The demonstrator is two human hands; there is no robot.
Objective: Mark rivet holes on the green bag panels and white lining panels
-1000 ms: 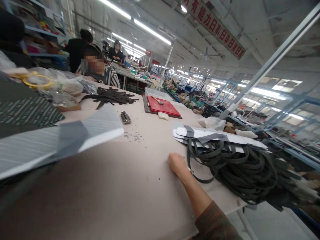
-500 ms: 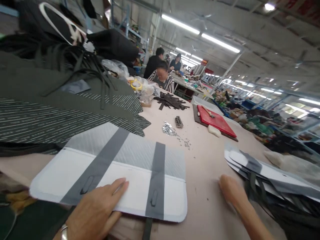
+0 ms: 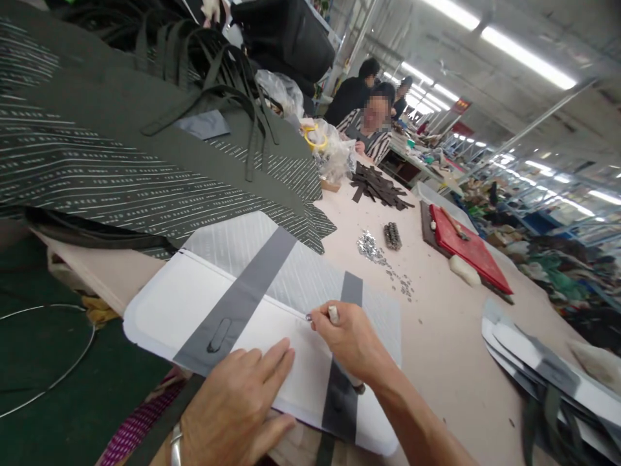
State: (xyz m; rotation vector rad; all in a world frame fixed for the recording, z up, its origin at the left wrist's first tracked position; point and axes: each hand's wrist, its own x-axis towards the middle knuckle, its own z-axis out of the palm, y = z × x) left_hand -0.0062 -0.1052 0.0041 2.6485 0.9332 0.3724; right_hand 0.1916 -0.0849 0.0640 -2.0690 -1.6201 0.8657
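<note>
A white backing panel (image 3: pixel 160 310) with a grey printed upper part and two dark grey straps lies at the table's near edge. My left hand (image 3: pixel 237 401) rests on its lower edge, fingers stretched out and the thumb apart. Above the panel's seam line, my right hand (image 3: pixel 347 340) is closed, pinching a small shiny metal piece (image 3: pixel 308 318) between thumb and forefinger. A slim tool (image 3: pixel 334 315) with a pale end also sits in that hand; its dark other end shows below the palm, and its kind is unclear. The left strap (image 3: pixel 233 298) has an oblong slot outline.
Loose metal pieces (image 3: pixel 371 249) and a stacked metal block (image 3: pixel 392 236) lie beyond the panel. Dark strips (image 3: pixel 376 186), a red board (image 3: pixel 468 249) with a hammer (image 3: pixel 455 224), and stacked panels (image 3: pixel 548 369) surround them. Dark printed fabric (image 3: pixel 121 175) fills the left. A co-worker sits opposite.
My right hand has come from the table on the right onto the panel, now pinching a small metal piece. My left hand stays on the panel. The view has shifted left.
</note>
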